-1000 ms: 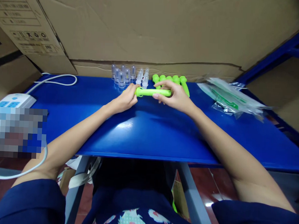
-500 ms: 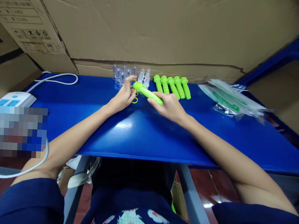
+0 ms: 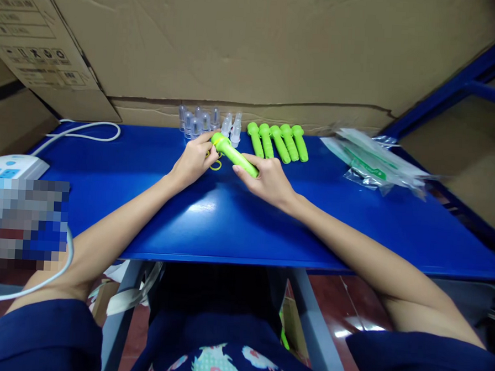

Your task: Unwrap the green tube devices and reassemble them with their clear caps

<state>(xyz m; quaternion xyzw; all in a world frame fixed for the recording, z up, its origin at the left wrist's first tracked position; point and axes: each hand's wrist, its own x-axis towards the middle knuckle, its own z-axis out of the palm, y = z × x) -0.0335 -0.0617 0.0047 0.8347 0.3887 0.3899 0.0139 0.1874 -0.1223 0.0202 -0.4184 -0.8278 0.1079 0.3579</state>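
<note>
My right hand (image 3: pixel 268 181) grips the lower end of a bright green plastic handle (image 3: pixel 233 154), which slants up to the left above the blue table (image 3: pixel 147 202). My left hand (image 3: pixel 193 160) touches the handle's rounded head with fingers curled around it. A small yellow ring (image 3: pixel 215 165) lies on the table under the handle, by my left fingers. Several matching green handles (image 3: pixel 278 143) lie side by side just to the right. Behind my left hand stand several small clear plastic cups (image 3: pixel 207 122).
Clear plastic bags with green print (image 3: pixel 373 161) are piled at the right of the table. A white power strip (image 3: pixel 11 167) and its cable (image 3: pixel 88 130) are at the left. Cardboard boxes (image 3: pixel 238 41) form a wall behind the table.
The green handle went from lying level between both hands to slanting, head up-left. Both hands drew slightly toward me and left, baring the row of green handles behind.
</note>
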